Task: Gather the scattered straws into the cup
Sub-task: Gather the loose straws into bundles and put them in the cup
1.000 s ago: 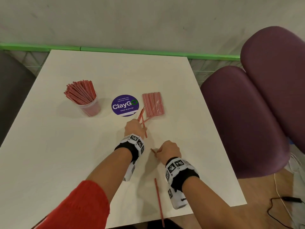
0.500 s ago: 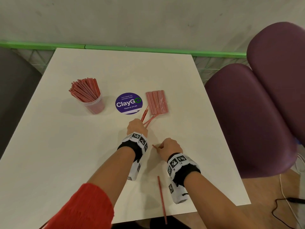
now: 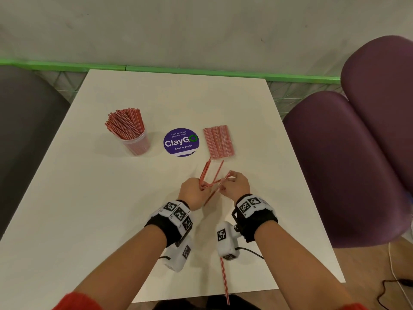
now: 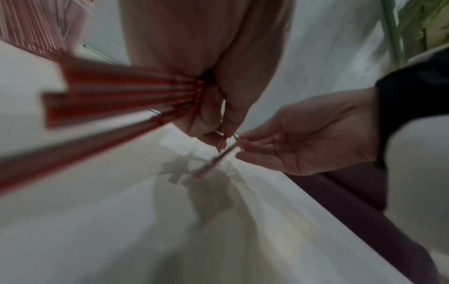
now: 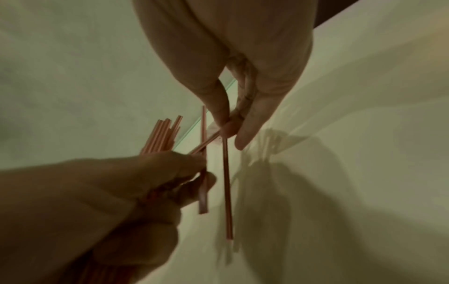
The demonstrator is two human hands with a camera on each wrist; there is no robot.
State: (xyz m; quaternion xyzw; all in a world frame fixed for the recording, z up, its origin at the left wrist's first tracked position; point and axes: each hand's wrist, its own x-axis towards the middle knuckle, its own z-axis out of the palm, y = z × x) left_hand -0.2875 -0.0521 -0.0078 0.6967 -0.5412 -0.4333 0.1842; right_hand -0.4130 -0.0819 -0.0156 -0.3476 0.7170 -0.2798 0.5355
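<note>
A clear plastic cup (image 3: 137, 144) packed with red straws (image 3: 125, 123) stands at the table's far left. My left hand (image 3: 201, 185) grips a small fan of red straws (image 3: 206, 170) just above the table's middle; in the left wrist view they (image 4: 121, 92) stick out past its curled fingers (image 4: 211, 119). Close beside it, my right hand (image 3: 225, 183) pinches a thin red straw (image 5: 227, 182) between thumb and fingertips, and that straw crosses toward the left hand (image 5: 194, 167). One more straw (image 3: 224, 280) lies at the table's near edge.
A flat wrapped pack of red straws (image 3: 218, 141) lies beyond my hands, next to a round purple ClayGo sticker (image 3: 181, 142). The white table (image 3: 89, 209) has a purple padded seat (image 3: 335, 164) on its right and a green ledge (image 3: 201, 72) behind.
My right hand has left the table near the front and risen to meet the left hand, carrying a straw. The left hand has lifted its straws off the table.
</note>
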